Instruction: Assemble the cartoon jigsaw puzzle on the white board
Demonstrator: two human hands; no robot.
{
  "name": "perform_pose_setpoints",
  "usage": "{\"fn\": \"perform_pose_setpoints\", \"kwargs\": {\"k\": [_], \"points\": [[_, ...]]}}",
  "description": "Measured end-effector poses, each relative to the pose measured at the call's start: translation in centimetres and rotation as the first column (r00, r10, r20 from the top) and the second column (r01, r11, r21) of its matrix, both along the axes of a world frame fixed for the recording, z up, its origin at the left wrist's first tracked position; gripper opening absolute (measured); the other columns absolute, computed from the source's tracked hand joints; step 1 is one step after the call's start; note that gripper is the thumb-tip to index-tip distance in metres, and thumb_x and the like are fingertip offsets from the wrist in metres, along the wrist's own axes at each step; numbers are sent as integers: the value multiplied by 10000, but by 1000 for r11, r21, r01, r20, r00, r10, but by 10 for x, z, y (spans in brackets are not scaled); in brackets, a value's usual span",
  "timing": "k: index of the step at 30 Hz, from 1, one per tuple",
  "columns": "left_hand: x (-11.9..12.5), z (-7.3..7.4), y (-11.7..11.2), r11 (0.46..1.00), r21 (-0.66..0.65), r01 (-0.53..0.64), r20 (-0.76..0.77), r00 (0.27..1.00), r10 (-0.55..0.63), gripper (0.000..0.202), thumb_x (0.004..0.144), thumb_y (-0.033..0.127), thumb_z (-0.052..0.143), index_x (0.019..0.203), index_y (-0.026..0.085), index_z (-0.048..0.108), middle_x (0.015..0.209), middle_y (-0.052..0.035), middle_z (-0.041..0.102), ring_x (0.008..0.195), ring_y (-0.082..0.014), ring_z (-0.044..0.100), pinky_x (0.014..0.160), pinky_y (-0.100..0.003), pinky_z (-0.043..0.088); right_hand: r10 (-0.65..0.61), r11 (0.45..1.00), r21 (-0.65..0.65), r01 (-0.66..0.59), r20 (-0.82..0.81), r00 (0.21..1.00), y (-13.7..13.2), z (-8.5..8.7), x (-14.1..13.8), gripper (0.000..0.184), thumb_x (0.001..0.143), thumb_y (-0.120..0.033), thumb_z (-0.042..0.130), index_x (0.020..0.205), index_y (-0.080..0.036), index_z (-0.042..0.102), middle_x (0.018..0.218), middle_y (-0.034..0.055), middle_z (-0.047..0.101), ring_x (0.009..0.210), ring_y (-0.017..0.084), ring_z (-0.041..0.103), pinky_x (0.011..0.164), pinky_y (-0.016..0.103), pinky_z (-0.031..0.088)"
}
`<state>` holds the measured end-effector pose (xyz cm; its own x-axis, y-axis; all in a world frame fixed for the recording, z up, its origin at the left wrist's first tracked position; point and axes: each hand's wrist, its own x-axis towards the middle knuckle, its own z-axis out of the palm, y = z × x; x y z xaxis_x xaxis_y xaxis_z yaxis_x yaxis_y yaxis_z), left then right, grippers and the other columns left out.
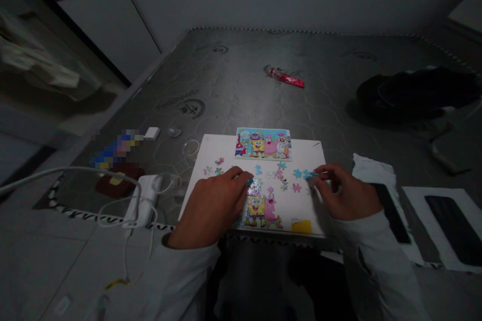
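Observation:
A white board (211, 153) lies on a grey mattress in front of me. On it a partly joined cartoon puzzle (259, 208) sits near the front edge, and several loose blue and pink pieces (286, 175) are scattered behind it. My left hand (214, 205) rests on the puzzle's left part, fingers curled with the tips pressed to a piece. My right hand (344, 190) pinches a small blue piece (311, 174) at the right of the board. A printed reference picture (263, 144) lies at the board's far edge.
A white charger block with cables (145, 200) lies left of the board. A red wrapper (286, 77) is further back on the mattress (263, 55). Dark clothing (414, 93) is heaped at the right. A black phone on white paper (391, 210) lies beside my right arm.

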<state>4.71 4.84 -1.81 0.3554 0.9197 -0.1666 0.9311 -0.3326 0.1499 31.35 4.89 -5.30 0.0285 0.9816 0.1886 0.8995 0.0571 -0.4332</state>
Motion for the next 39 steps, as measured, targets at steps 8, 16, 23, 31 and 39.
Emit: {"fn": "perform_pose_setpoints", "kwargs": {"k": [8, 16, 23, 31, 39], "points": [[3, -2, 1, 1000, -7, 18, -8, 1000, -18, 240, 988, 245, 443, 1169, 280, 595, 1113, -2, 675, 841, -223, 706, 613, -336, 480, 115, 969, -154, -191, -403, 908, -3, -3, -28, 289, 901, -395, 564, 1120, -237, 666, 852, 5, 761, 735, 159, 700, 689, 295, 504], [9, 1, -3, 996, 34, 85, -23, 996, -84, 233, 1016, 302, 414, 1163, 279, 593, 1090, 20, 682, 800, -219, 706, 543, -329, 444, 66, 949, -230, -214, -520, 851, -2, -9, -32, 322, 887, -444, 536, 1119, -242, 632, 888, 6, 765, 887, 185, 722, 845, 366, 513], [15, 1, -6, 966, 185, 183, 46, 980, -195, 252, 1011, 396, 471, 1197, 280, 595, 1059, 30, 690, 825, -197, 696, 528, -321, 408, 120, 914, -253, -317, -578, 807, -5, -11, -36, 322, 898, -484, 568, 1112, -244, 593, 888, 4, 741, 853, 175, 702, 834, 349, 519], [15, 1, -6, 920, 323, 221, 52, 967, -250, 176, 989, 374, 533, 1036, 243, 640, 899, 24, 678, 704, -165, 652, 500, -300, 304, 137, 918, -216, -333, -615, 777, -8, -5, -40, 300, 863, -475, 627, 1046, -237, 623, 934, 16, 731, 870, 166, 680, 798, 319, 509], [14, 4, -6, 888, 378, 263, -11, 960, -280, 275, 867, 205, 695, 1130, 255, 633, 981, 51, 692, 696, -176, 677, 480, -312, 336, 155, 931, -194, -309, -555, 817, -9, -3, -44, 269, 831, -462, 651, 982, -240, 633, 800, -21, 672, 674, 119, 575, 684, 293, 473]]}}
